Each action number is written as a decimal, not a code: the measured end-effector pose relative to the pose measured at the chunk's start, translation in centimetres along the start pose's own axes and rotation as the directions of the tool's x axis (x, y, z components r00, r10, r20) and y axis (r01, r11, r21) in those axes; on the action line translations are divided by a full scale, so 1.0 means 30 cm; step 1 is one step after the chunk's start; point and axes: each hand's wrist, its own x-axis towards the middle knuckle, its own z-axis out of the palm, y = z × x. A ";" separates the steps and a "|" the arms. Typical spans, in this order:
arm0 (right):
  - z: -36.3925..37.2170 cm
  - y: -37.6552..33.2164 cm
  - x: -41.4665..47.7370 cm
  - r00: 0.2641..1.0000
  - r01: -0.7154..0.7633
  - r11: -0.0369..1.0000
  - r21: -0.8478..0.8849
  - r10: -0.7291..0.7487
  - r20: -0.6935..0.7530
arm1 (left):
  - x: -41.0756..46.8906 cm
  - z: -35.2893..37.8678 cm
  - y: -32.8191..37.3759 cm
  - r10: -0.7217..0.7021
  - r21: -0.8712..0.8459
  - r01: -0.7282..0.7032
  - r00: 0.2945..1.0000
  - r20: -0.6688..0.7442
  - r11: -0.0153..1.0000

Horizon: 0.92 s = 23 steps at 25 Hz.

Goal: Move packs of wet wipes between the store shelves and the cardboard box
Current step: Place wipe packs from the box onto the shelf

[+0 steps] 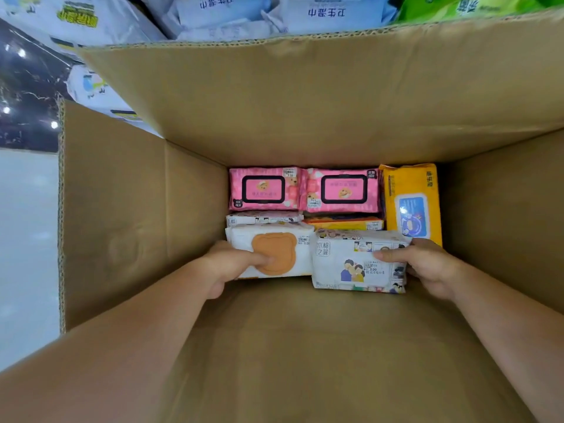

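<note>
I look down into a deep cardboard box (128, 215). My left hand (232, 264) grips a white wipes pack with an orange bear-shaped lid (293, 248), thumb on the lid. My right hand (427, 264) grips a white wipes pack printed with cartoon people (345, 264) by its right end. Both packs lie low in the box, side by side. Behind them lie two pink packs (264, 189) (341, 190), and a yellow pack (412, 203) stands at the right. Another white pack (262, 217) and an orange pack (345, 223) show underneath.
Beyond the box's far flap (305, 96), shelves hold blue-white packs (329, 13) and green packs (470, 7). More white packs (91, 90) sit at upper left. A pale floor (27, 239) lies left of the box.
</note>
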 end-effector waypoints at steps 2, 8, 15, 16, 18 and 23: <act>-0.003 0.002 -0.004 0.999 0.006 0.998 -0.058 -0.003 0.043 | 0.015 -0.020 -0.006 0.002 -0.003 -0.002 0.999 0.039 1.000; -0.024 0.008 -0.008 0.998 0.016 0.988 -0.155 -0.007 0.058 | 0.024 0.004 0.002 0.052 0.045 -0.055 0.997 0.060 0.998; -0.031 -0.026 -0.089 0.993 0.114 0.993 -0.034 -0.114 0.001 | -0.070 0.032 0.027 0.172 -0.069 -0.176 0.983 -0.065 0.982; -0.035 -0.040 -0.122 0.991 0.133 0.991 -0.004 -0.133 0.000 | -0.102 0.016 0.037 0.171 -0.066 -0.174 0.984 -0.051 0.982; -0.048 -0.073 -0.219 0.985 0.172 0.982 0.081 -0.172 0.001 | -0.206 -0.042 0.063 0.212 -0.067 -0.213 0.977 -0.025 0.975; -0.077 -0.193 -0.602 0.974 0.216 0.938 0.269 -0.227 0.009 | -0.573 -0.246 0.136 0.360 -0.109 -0.358 0.933 -0.004 0.927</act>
